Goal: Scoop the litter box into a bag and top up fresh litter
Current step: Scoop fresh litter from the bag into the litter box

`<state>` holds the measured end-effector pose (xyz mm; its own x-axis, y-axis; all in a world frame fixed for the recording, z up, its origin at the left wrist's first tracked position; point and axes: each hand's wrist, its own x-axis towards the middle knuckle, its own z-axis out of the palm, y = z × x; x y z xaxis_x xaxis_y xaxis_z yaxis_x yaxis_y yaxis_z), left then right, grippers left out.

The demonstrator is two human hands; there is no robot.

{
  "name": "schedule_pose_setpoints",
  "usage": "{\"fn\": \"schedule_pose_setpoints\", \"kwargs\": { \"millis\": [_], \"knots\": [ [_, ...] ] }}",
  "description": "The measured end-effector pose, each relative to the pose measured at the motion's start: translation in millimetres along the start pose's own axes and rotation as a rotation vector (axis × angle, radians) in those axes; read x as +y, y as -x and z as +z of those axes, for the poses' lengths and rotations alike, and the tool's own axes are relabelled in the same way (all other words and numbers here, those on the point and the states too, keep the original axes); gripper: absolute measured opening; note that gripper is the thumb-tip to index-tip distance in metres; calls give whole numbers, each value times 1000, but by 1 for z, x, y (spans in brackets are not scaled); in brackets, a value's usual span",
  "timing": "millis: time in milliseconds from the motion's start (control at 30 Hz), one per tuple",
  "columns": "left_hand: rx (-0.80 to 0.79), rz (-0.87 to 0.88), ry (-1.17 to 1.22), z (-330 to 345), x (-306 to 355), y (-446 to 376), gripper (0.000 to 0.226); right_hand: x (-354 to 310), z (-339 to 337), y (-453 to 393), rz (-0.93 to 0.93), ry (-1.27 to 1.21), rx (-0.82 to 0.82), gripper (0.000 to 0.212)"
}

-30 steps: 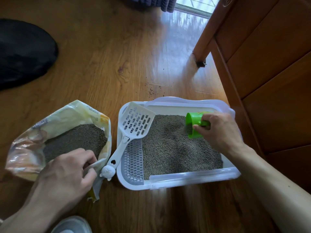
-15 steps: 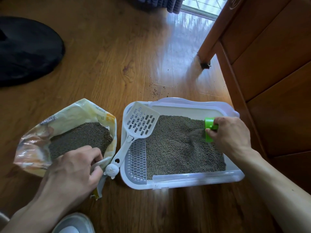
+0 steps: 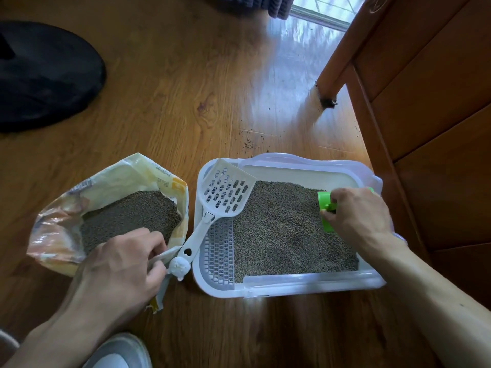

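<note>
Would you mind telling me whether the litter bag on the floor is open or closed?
Open. The litter bag gapes at the top, showing grey litter inside, and the left hand grips its near edge.

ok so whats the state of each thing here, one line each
litter bag: open, mouth held wide, litter inside
left hand: gripping the bag's near edge
litter box: on the floor, filled with litter
white slotted scoop: unheld, lying across the box's left rim, empty
green cup: held on its side at the litter surface
right hand: closed on the green cup
floor: a few stray grains behind the box
</note>
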<state>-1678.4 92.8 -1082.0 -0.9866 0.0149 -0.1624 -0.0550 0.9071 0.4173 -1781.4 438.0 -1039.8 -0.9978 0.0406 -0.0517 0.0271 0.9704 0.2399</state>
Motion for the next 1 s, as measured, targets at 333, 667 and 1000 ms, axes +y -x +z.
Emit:
{"fn": "schedule_pose_setpoints", "kwargs": {
  "millis": [333, 667, 1000],
  "knots": [
    [-7, -14, 5, -3, 0, 3, 13, -16, 3, 3, -160, -310, 190, 38],
    [-3, -41, 104, -11, 0, 9, 41, -73, -23, 20, -461, -650, 483, 28],
    [495, -237, 23, -35, -45, 16, 13, -169, -64, 41, -884, -649, 586, 33]
  ]
}}
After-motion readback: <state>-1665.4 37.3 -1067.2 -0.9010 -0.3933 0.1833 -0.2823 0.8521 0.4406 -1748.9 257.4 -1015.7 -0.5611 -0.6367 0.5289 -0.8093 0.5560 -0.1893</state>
